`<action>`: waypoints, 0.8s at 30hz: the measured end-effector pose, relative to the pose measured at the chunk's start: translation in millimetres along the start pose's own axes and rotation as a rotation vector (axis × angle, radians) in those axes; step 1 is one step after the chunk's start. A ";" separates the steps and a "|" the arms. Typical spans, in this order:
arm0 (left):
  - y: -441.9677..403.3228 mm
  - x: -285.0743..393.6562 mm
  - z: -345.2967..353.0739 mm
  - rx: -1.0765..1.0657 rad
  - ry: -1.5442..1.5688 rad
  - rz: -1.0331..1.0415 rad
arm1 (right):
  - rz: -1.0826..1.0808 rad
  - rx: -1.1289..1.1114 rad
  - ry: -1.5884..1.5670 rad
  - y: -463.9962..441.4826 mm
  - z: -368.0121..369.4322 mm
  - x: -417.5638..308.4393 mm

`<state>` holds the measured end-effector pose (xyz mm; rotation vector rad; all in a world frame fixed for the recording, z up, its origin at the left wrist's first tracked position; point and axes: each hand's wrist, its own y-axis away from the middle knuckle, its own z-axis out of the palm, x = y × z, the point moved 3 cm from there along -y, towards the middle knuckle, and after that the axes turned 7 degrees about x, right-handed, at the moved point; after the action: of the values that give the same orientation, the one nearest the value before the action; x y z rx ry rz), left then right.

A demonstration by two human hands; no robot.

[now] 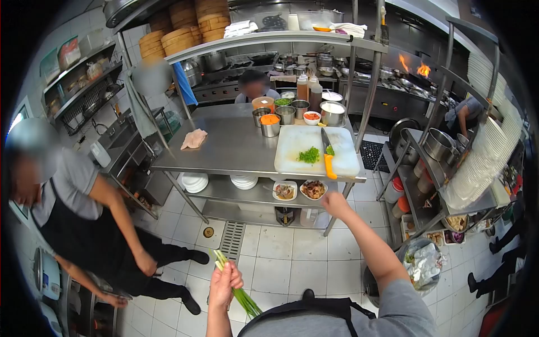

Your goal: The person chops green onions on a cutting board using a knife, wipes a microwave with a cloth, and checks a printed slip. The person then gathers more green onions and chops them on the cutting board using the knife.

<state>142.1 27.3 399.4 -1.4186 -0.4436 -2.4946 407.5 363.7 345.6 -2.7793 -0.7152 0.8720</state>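
My left hand (226, 279) is closed around a bunch of spring onions (246, 301), whose pale ends stick up above my fist. In front of the steel table's near edge is my right hand (335, 205), its fingers curled in; whatever it may hold is hidden. Beyond it on the table lies a white cutting board (292, 138). Chopped spring onion (309, 155) makes a small green heap there. A knife (328, 157) with a yellow handle rests on the board, with green bits by its blade and the handle's end at the near edge.
Metal containers (270, 126) and sauce bottles (303, 88) stand behind the board. Raw meat (194, 139) lies on the table's left. Two bowls of food (313, 190) sit on the lower shelf. A person in an apron (78, 224) stands left; a bin (421, 264) is right.
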 end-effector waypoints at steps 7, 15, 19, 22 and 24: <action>-43.5 1.4 -10.2 0.207 -0.028 0.034 | 0.278 0.103 0.255 -147.7 42.1 79.2; -153.0 19.3 -63.0 0.289 -0.034 0.007 | 0.666 0.085 0.116 -184.7 24.0 120.9; -239.6 49.8 -51.7 0.153 -0.112 -0.054 | 0.626 0.217 -0.044 -179.9 22.2 144.5; -303.1 61.4 -39.1 0.050 -0.200 -0.100 | 0.644 0.195 -0.324 -168.2 9.0 65.3; -338.9 59.5 -28.0 -0.016 -0.253 -0.124 | 0.678 0.106 -0.416 -166.7 32.8 38.2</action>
<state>-28.3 327.2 388.5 -1.7728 -0.5760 -2.4241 349.9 528.0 344.4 -2.7786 0.2770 1.5693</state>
